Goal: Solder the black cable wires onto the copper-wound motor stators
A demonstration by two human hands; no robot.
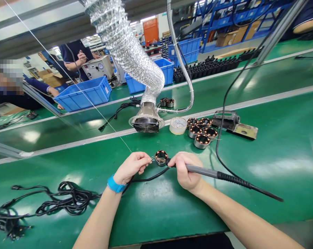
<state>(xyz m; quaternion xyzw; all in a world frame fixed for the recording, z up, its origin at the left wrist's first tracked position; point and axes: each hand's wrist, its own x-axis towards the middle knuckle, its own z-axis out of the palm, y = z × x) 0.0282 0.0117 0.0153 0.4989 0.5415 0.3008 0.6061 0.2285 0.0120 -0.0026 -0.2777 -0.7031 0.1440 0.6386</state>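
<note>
My right hand (188,169) is closed around a soldering iron (204,171), its tip end over a small copper-wound motor stator (161,157) on the green bench. Left of the stator, my left hand (134,165), with a blue band at the wrist, pinches thin solder wire (123,140) that runs down from the upper left. Fine wire ends show between its fingertips and the stator. A black cable (151,178) passes from under my left wrist toward the stator. Whether the iron's tip touches the stator, I cannot tell.
A fume extractor (146,121) hangs on a silver duct ahead. Behind the right hand are several more stators (202,140), a round tub (178,125) and an iron stand (234,124). Coiled black cables (70,197) lie left. Co-workers and blue bins (83,93) are beyond.
</note>
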